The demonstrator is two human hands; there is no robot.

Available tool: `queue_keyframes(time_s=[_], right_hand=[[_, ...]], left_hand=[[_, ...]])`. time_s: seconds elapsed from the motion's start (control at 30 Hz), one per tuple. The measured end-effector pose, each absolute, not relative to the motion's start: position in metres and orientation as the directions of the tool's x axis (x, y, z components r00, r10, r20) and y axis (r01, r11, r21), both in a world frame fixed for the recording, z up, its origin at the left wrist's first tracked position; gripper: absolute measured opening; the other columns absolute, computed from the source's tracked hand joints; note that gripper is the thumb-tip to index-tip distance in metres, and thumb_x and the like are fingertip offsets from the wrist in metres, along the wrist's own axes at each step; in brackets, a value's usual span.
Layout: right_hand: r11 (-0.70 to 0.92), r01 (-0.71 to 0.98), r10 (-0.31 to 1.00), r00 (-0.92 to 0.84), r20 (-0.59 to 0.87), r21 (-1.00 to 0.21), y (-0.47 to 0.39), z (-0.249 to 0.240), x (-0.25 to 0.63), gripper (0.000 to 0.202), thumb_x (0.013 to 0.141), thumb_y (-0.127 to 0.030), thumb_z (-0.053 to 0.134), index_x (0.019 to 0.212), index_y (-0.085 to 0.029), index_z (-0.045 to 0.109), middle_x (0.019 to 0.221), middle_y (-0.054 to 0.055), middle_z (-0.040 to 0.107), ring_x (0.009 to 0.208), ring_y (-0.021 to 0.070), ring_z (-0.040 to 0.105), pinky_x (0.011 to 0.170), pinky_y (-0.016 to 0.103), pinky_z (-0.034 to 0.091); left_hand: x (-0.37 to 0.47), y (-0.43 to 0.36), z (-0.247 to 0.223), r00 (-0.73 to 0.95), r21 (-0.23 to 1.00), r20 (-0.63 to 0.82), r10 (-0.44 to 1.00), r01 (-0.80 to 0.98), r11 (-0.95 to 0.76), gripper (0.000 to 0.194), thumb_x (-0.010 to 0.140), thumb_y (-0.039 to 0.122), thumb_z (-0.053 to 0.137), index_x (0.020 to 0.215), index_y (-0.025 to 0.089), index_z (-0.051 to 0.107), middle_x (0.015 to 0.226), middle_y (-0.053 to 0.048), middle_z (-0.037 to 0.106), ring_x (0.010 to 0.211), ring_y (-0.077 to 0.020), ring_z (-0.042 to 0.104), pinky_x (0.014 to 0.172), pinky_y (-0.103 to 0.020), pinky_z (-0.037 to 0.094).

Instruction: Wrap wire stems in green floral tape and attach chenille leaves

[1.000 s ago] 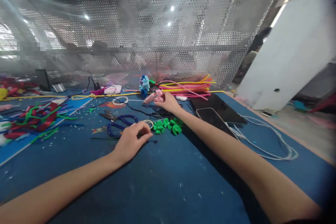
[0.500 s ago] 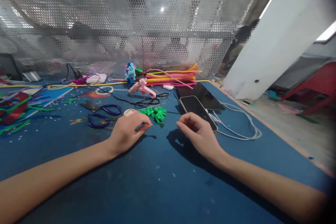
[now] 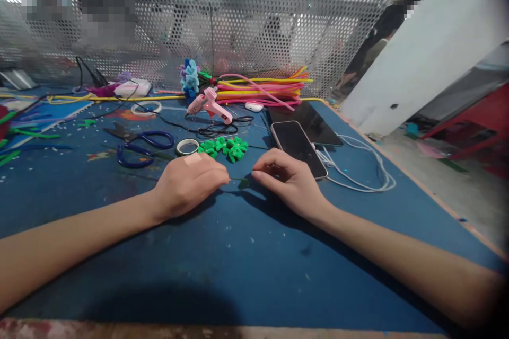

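My left hand (image 3: 186, 183), with a plaster on its back, rests on the blue table mat (image 3: 222, 254) and pinches a thin dark green stem piece (image 3: 240, 182). My right hand (image 3: 286, 177) sits just right of it, fingers curled, fingertips touching the same small green piece. Behind the hands lie green pipe-cleaner shapes (image 3: 225, 148), a roll of tape (image 3: 187, 146) and blue-handled scissors (image 3: 139, 147). A pink glue gun (image 3: 209, 105) lies further back on its black cord.
A phone (image 3: 298, 147) and a dark tablet (image 3: 308, 122) with white cables (image 3: 361, 169) lie to the right. A bundle of pink and yellow pipe cleaners (image 3: 262, 90) and a blue flower (image 3: 190, 78) sit before the perforated metal screen (image 3: 199, 16). More pipe cleaners lie far left.
My right hand let go of the pink glue gun at the back and came down beside my left hand. The view tilted down and closer to the mat.
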State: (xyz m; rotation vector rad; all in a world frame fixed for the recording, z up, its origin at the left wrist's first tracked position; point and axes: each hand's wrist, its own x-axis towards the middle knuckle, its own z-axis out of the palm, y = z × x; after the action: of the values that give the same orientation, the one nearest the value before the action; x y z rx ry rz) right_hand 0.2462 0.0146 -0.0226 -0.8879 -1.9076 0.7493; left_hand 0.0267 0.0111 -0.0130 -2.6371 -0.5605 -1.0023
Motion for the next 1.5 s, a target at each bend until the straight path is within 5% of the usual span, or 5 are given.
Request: queue_keyframes(time_s=[0.6,0.87,1.13,1.33,1.5], right_hand=[[0.753,0.327,0.652,-0.487,0.581,-0.571,0.0111,-0.0228,0.2427,0.004,0.076,-0.016,0.062,0.077,-0.020,0.061,0.077,0.001,0.055,0.072,0.0114,0.051,0.060,0.025,0.041],[0.792,0.384,0.611,-0.497,0.616,-0.476,0.0095,-0.0229,0.2434,0.003,0.077,-0.015,0.060,0.078,-0.018,0.061,0.079,0.004,0.055,0.079,0.0137,0.054,0.070,0.028,0.044],[0.786,0.398,0.617,-0.476,0.626,-0.472,0.0093,-0.0232,0.2431,0.004,0.076,-0.017,0.061,0.080,-0.018,0.061,0.080,0.003,0.056,0.078,0.0133,0.053,0.067,0.027,0.044],[0.778,0.350,0.618,-0.277,0.736,-0.522,0.0053,-0.0200,0.2454,0.012,0.085,-0.021,0.049,0.077,-0.019,0.058,0.073,0.001,0.057,0.069,0.0122,0.052,0.061,0.027,0.041],[0.650,0.379,0.759,-0.288,0.584,-0.658,0.0092,-0.0216,0.2448,0.013,0.086,-0.023,0.045,0.084,-0.019,0.058,0.077,0.002,0.061,0.068,0.0123,0.055,0.059,0.026,0.042]], left_hand=[[0.0310,0.0099,-0.0104,0.726,-0.187,0.654,0.213,0.428,-0.884,0.011,0.083,0.011,0.047,0.085,0.014,0.057,0.079,-0.005,0.069,0.074,-0.0135,0.062,0.069,-0.025,0.049],[0.0308,0.0108,-0.0142,0.746,-0.161,0.569,0.347,0.515,-0.842,0.015,0.089,0.022,0.044,0.085,0.017,0.058,0.074,0.000,0.066,0.068,-0.0118,0.058,0.065,-0.022,0.044],[0.0303,0.0132,-0.0178,0.727,-0.045,0.591,0.349,0.462,-0.886,0.011,0.086,0.017,0.048,0.087,0.013,0.058,0.079,-0.004,0.065,0.075,-0.0121,0.059,0.072,-0.024,0.045],[0.0313,0.0135,-0.0164,0.705,-0.008,0.585,0.400,0.498,-0.867,0.013,0.087,0.018,0.047,0.086,0.014,0.058,0.079,-0.005,0.066,0.073,-0.0126,0.060,0.069,-0.025,0.047],[0.0302,0.0136,-0.0172,0.705,-0.024,0.591,0.391,0.500,-0.866,0.012,0.086,0.019,0.047,0.086,0.014,0.059,0.079,-0.005,0.067,0.073,-0.0131,0.061,0.069,-0.026,0.048]])
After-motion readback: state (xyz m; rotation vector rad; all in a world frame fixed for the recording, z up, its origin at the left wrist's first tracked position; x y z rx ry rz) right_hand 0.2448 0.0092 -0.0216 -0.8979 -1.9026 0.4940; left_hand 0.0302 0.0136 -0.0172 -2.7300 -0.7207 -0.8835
